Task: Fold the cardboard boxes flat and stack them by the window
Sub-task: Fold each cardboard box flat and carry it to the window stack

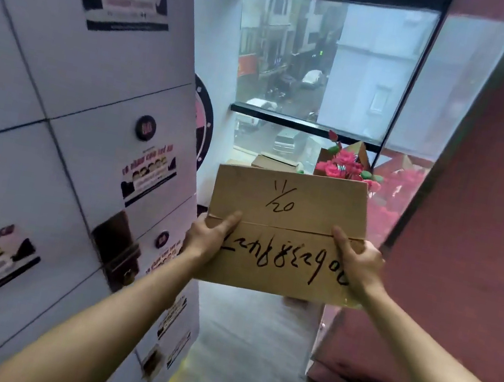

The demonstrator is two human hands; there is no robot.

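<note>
White locker doors (64, 126) with stickers fill our left side. Our left hand (209, 237) grips the left edge of the flattened cardboard box (284, 226), thumb curled on top. We hold the box in the air before the window (328, 63), long axis running left to right, broad face tilted up toward us. It is brown, with a seam across the middle and black handwritten marks, "20" above. Our right hand (356, 265) clasps the right edge likewise. Beyond sit pink flowers (344, 166) and a red wall (487, 230).

Bare forearms, bare hands (283, 253), no sleeves.
</note>
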